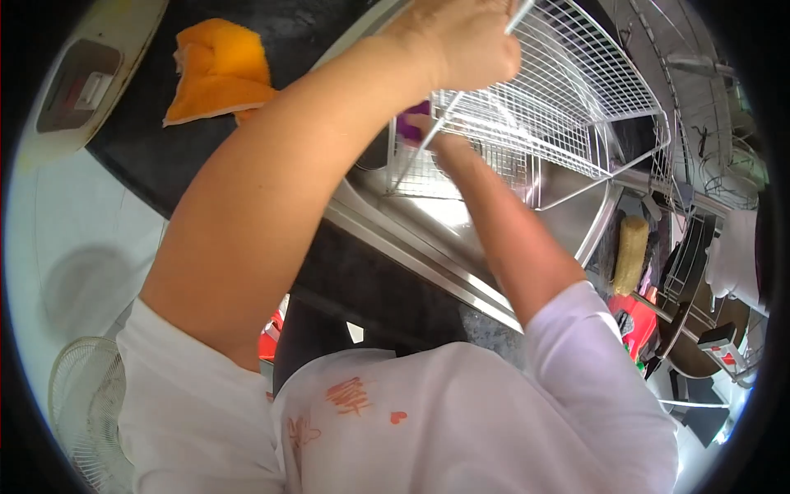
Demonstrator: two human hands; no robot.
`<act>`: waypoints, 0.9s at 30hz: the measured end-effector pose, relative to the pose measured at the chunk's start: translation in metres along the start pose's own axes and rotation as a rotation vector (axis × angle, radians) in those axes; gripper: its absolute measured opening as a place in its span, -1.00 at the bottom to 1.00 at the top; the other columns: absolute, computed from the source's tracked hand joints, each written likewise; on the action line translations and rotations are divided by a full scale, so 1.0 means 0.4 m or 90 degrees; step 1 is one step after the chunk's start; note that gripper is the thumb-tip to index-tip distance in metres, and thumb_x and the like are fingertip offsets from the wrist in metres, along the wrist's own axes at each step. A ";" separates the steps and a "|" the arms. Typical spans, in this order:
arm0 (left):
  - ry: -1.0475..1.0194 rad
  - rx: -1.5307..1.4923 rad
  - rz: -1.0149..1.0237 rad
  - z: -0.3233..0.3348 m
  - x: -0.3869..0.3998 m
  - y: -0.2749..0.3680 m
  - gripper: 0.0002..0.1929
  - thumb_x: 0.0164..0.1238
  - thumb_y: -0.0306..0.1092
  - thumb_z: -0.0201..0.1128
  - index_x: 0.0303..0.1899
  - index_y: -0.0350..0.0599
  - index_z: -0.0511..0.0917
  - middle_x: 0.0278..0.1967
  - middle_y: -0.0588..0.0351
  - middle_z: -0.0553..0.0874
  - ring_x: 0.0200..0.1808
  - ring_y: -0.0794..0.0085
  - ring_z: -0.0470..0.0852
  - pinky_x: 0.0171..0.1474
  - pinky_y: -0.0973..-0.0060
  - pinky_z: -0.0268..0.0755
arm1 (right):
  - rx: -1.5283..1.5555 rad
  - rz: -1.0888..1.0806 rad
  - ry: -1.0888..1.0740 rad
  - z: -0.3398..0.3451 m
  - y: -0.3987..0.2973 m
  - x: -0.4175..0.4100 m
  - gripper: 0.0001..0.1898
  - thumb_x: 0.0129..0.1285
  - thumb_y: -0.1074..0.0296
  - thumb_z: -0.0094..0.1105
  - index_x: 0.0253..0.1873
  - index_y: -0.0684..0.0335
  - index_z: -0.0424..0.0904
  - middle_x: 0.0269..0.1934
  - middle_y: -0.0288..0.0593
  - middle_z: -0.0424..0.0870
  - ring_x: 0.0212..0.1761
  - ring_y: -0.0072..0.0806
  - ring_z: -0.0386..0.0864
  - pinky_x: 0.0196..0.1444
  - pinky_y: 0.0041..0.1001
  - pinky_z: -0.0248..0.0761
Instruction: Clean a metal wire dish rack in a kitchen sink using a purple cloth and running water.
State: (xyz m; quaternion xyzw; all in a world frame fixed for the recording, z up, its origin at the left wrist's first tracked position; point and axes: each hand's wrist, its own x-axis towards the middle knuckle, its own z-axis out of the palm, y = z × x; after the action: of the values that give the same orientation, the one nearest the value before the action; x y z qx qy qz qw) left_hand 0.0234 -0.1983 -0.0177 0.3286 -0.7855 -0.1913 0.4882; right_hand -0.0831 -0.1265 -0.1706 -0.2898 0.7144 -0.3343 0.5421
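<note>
A white wire rack [592, 74] is tilted over a stainless steel sink [574, 194]. My left hand [472, 52] is closed around a bar at the rack's upper side. Lower down, my right hand [441, 139] reaches in among the wires and holds a purple cloth or sponge [410, 126] against the rack. Wires and my left forearm partly hide the purple piece and the right fingers. Light glares off the steel below the mesh.
An orange cloth [222, 71] lies crumpled on the dark countertop [139, 163] at left. A yellowish cylindrical object [631, 256] sits right of the sink, near wire shelving and cookware. A fan [86, 395] stands at lower left.
</note>
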 end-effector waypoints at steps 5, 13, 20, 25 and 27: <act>-0.084 -0.029 -0.096 0.002 0.021 0.045 -0.27 0.05 -0.49 0.04 0.30 -0.18 -0.11 0.03 -0.35 0.39 0.06 -0.14 0.43 0.13 0.18 0.31 | 0.227 0.026 -0.010 -0.114 0.029 0.078 -0.86 0.36 0.25 -0.02 -0.09 0.11 0.46 -0.33 -0.19 0.60 -0.38 -0.46 0.57 -0.53 -0.56 0.49; -0.005 0.039 -0.089 0.021 0.009 0.013 -0.23 0.09 -0.41 0.06 0.33 -0.17 -0.16 0.01 -0.33 0.41 0.03 -0.09 0.46 0.11 0.23 0.33 | 0.523 0.246 0.016 -0.050 -0.010 0.008 -0.95 0.26 0.46 0.06 -0.26 0.28 0.46 -0.37 -0.10 0.55 -0.42 -0.32 0.51 -0.51 -0.44 0.48; -0.146 0.003 -0.110 -0.030 0.035 0.035 -0.19 0.09 -0.38 0.06 0.36 -0.21 -0.20 0.02 -0.33 0.41 0.02 -0.08 0.47 0.11 0.24 0.33 | 0.823 0.147 -0.273 -0.055 -0.084 -0.004 -0.94 0.28 0.50 0.04 -0.27 0.33 0.48 -0.37 -0.16 0.59 -0.39 -0.43 0.56 -0.43 -0.57 0.52; -0.149 0.024 -0.120 -0.005 0.036 0.038 -0.18 0.07 -0.39 0.10 0.33 -0.18 -0.22 -0.07 -0.35 0.43 -0.05 -0.12 0.48 0.06 0.20 0.34 | 0.637 0.227 0.015 -0.020 -0.018 0.034 -0.80 0.32 0.17 0.06 -0.14 0.16 0.49 -0.21 -0.19 0.52 -0.29 -0.36 0.51 -0.51 -0.52 0.53; -0.175 -0.050 -0.103 0.030 0.087 0.078 -0.17 0.08 -0.39 0.10 0.34 -0.17 -0.23 -0.07 -0.34 0.42 -0.05 -0.12 0.47 0.06 0.19 0.34 | 0.681 0.040 -0.140 -0.178 0.061 0.154 -0.79 0.35 0.20 0.00 -0.13 0.22 0.48 -0.25 -0.17 0.55 -0.32 -0.36 0.52 -0.42 -0.49 0.54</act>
State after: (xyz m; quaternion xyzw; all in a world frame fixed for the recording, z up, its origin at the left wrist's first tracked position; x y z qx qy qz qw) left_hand -0.0082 -0.2009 0.0186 0.3425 -0.8079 -0.3035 0.3714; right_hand -0.1685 -0.1478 -0.2123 0.0146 0.3921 -0.6021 0.6954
